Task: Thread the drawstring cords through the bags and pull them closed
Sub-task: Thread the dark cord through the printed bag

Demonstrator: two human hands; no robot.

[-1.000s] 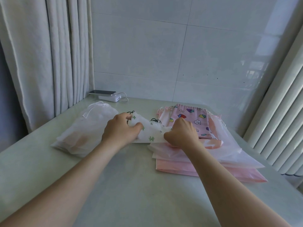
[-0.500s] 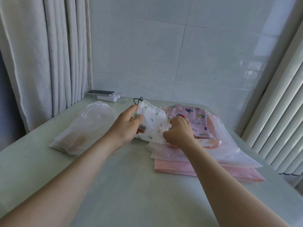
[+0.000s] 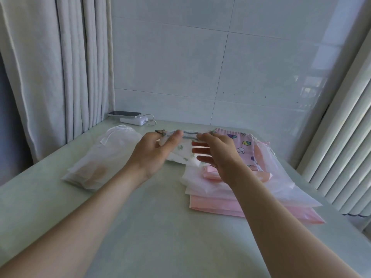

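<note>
In the head view, I hold the white printed bag (image 3: 181, 152) lifted just left of the pink stack of bags (image 3: 220, 205), its corded hem running crosswise between my hands. My left hand (image 3: 152, 155) pinches the hem's left end, where the dark cord (image 3: 189, 134) pokes out. My right hand (image 3: 218, 155) pinches the right end, its other fingers spread. I judge the closing pull runs outward along that hem, and the left hand is nearer the cord's loop.

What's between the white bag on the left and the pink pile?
Head view: the small green-printed bag, held by left hand and right hand.
</note>
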